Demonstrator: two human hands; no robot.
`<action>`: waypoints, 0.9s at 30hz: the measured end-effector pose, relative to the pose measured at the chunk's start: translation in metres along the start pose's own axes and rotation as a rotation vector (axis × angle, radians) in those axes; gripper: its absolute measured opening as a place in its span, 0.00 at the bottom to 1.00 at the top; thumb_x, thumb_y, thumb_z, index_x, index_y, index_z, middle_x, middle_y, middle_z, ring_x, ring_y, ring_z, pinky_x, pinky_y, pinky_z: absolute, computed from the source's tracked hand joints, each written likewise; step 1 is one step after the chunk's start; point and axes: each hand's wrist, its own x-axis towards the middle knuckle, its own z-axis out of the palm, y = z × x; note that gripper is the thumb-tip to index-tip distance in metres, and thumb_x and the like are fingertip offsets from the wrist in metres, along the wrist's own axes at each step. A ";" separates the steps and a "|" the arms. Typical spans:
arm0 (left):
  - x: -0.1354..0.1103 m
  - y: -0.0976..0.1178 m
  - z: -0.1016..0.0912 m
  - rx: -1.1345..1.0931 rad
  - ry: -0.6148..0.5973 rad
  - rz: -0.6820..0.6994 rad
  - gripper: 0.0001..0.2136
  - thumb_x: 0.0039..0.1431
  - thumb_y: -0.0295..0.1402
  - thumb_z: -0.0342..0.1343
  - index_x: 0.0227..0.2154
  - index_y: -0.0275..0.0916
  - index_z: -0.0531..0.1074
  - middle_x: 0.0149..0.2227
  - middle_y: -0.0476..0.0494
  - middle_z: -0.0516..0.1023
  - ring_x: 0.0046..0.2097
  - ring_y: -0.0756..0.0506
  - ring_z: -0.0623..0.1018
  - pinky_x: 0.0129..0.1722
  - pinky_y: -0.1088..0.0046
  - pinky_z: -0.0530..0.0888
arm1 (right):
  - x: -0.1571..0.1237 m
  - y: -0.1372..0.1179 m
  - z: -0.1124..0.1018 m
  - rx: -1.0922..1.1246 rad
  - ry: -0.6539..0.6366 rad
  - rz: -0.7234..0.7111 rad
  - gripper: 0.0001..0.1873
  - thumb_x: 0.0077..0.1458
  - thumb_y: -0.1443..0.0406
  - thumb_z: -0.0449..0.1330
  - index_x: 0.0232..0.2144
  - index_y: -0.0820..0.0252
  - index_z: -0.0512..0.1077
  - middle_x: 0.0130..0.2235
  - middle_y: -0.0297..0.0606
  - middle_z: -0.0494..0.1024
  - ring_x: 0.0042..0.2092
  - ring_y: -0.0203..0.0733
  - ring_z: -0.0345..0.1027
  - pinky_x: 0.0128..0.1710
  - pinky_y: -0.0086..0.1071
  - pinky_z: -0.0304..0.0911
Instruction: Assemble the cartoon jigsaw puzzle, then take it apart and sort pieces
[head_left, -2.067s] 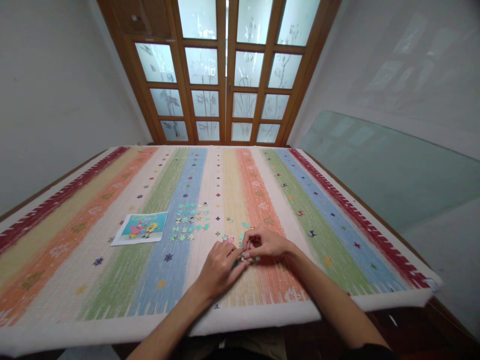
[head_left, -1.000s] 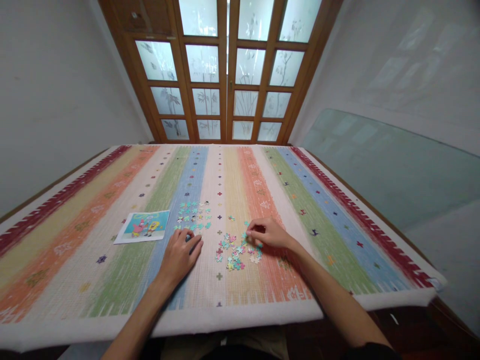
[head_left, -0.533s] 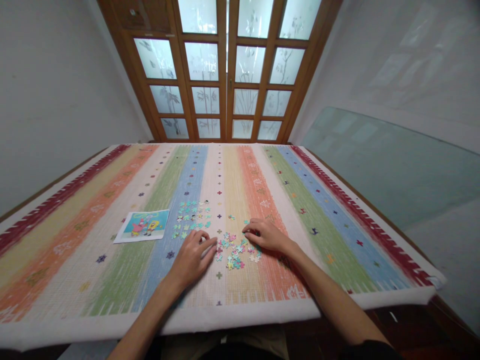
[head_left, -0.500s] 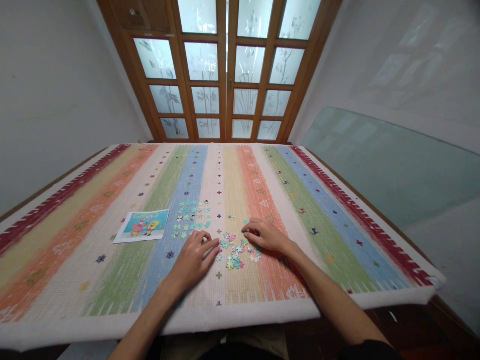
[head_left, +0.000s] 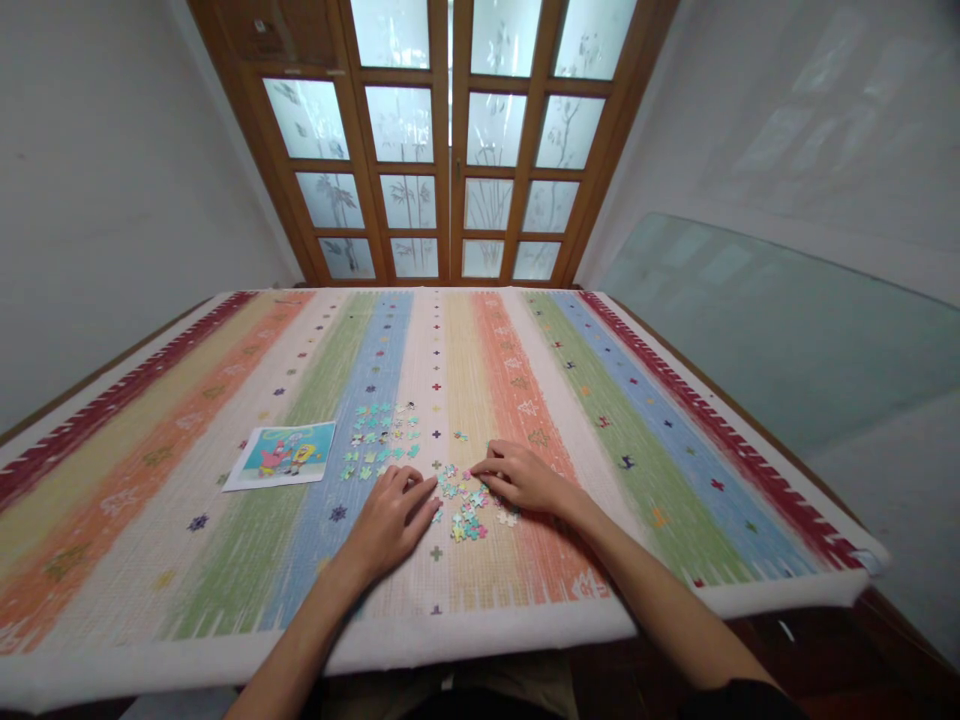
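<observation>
A loose pile of jigsaw puzzle pieces (head_left: 470, 524) in teal, pink and yellow lies between my hands on the striped tablecloth. My left hand (head_left: 391, 518) rests at the pile's left edge, fingers loosely bent and apart, index fingertip beside the pieces; nothing shows in it. My right hand (head_left: 523, 476) reaches over the pile from the right. Its index fingertip touches a pink puzzle piece (head_left: 466, 475) at the top of the pile, and the thumb sits lower, apart from it. Some pieces are hidden under this hand.
Rows of mostly teal puzzle pieces (head_left: 384, 436) lie spread beyond my left hand. Left of them is a picture card (head_left: 289, 455) with cartoon figures. A few pieces (head_left: 460, 436) lie beyond the pile. The tablecloth (head_left: 247, 560) reaches back toward wood-framed glass doors (head_left: 450, 200).
My right hand has shifted left over the pile, its index finger now stretched onto a pink piece. Pieces at the pile's top have moved a little. My left hand stays nearly in place.
</observation>
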 end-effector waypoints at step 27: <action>0.021 0.021 0.013 -0.005 -0.175 0.329 0.14 0.71 0.35 0.52 0.56 0.41 0.71 0.59 0.36 0.72 0.59 0.35 0.69 0.58 0.50 0.69 | 0.005 0.011 -0.018 0.117 -0.023 0.108 0.14 0.60 0.58 0.67 0.44 0.61 0.77 0.38 0.39 0.71 0.40 0.43 0.68 0.42 0.35 0.63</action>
